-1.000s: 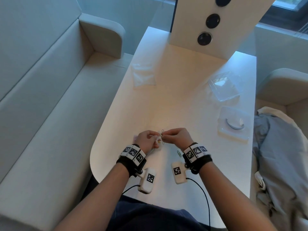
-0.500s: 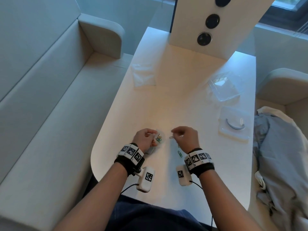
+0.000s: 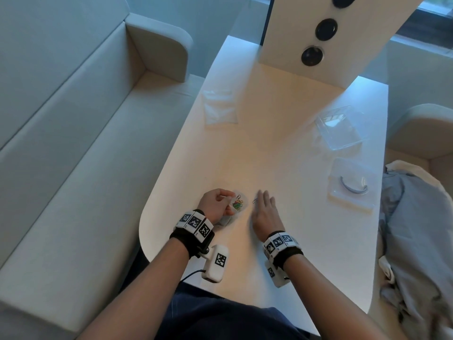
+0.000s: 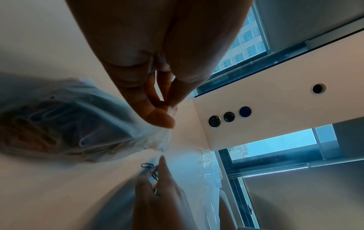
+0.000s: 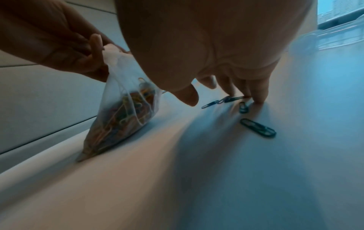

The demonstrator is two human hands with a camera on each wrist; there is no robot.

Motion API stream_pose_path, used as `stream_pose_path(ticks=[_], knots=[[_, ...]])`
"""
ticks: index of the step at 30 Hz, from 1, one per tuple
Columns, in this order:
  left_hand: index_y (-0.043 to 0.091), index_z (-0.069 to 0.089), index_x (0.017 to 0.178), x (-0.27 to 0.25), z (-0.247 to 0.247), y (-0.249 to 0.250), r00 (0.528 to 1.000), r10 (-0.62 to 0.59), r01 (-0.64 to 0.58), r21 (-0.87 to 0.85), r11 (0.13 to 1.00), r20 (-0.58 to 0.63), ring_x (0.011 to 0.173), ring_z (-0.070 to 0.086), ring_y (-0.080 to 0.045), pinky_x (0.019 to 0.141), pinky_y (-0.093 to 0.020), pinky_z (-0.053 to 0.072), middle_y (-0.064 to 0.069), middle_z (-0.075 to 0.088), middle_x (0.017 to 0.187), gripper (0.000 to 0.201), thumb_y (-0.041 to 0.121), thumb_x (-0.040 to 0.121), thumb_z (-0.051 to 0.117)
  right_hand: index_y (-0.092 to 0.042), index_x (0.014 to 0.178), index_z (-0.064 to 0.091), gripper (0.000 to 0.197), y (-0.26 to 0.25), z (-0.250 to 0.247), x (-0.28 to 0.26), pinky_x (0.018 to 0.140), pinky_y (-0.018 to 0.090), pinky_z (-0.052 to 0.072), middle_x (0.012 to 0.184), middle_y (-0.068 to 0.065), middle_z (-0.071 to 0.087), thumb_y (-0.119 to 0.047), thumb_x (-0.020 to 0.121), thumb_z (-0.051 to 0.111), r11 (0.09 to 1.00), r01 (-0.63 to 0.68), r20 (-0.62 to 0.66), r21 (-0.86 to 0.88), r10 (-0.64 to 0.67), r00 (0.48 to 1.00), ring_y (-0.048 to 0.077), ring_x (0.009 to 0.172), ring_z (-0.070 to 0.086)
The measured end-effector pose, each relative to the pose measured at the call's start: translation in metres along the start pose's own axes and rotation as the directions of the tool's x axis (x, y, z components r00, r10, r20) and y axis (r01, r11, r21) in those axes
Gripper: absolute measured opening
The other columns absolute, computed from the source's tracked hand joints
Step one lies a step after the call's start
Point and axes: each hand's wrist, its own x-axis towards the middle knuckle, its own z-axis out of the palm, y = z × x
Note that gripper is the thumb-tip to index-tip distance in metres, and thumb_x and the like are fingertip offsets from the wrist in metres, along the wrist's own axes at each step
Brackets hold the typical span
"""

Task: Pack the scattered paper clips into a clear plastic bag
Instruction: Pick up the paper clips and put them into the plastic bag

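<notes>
Near the table's [image 3: 282,148] rounded near end, both hands work close together. Left hand [image 3: 215,204] pinches the top edge of the clear plastic bag [image 5: 122,112], whose bottom rests on the table, stuffed with coloured paper clips. Right hand [image 3: 266,212] is just beside it, fingers [image 5: 258,90] straight and pointing down, tips touching the table among loose dark paper clips [image 5: 258,127]; it grips nothing. Farther along the right edge lie a flat clear lid [image 3: 350,185] and a clear box [image 3: 340,128]; another empty bag [image 3: 219,106] lies by the left edge.
</notes>
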Motion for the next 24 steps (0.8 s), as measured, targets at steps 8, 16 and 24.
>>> stream_pose_path(ticks=[8, 16, 24], knots=[[0.006, 0.066, 0.098, 0.001, -0.007, 0.002, 1.000, -0.021, 0.021, 0.010, 1.000, 0.004, 0.046, 0.061, -0.003, 0.056, -0.016, 0.057, -0.007, 0.065, 0.081, 0.012, 0.003, 0.096, 0.054, -0.012, 0.155, 0.017, 0.072, 0.057, -0.014, -0.014, 0.120, 0.036, 0.022, 0.163, 0.003, 0.005, -0.001, 0.089, 0.044, 0.929, 0.326, 0.164, -0.178, -0.299, 0.940, 0.025, 0.150, 0.010], [-0.001, 0.065, 0.106, -0.003, -0.004, 0.002, 1.000, -0.027, 0.027, 0.023, 0.999, -0.005, 0.043, 0.060, -0.003, 0.054, -0.014, 0.056, -0.006, 0.064, 0.080, 0.016, 0.003, 0.097, 0.053, -0.013, 0.136, 0.052, 0.058, 0.081, -0.025, -0.015, 0.093, 0.042, 0.055, 0.137, 0.012, 0.051, 0.003, 0.083, 0.065, 0.870, 0.469, 0.086, -0.152, -0.461, 0.883, 0.032, 0.119, 0.054], [0.004, 0.064, 0.099, -0.006, -0.003, 0.002, 1.000, -0.006, 0.007, 0.034, 0.999, -0.022, 0.040, 0.058, -0.002, 0.050, -0.014, 0.055, -0.009, 0.060, 0.073, 0.013, 0.000, 0.097, 0.052, -0.017, 0.116, 0.068, 0.039, 0.080, -0.027, -0.019, 0.075, 0.039, 0.060, 0.124, 0.012, 0.060, 0.000, 0.080, 0.071, 0.819, 0.552, 0.066, -0.160, -0.549, 0.833, 0.029, 0.102, 0.062]])
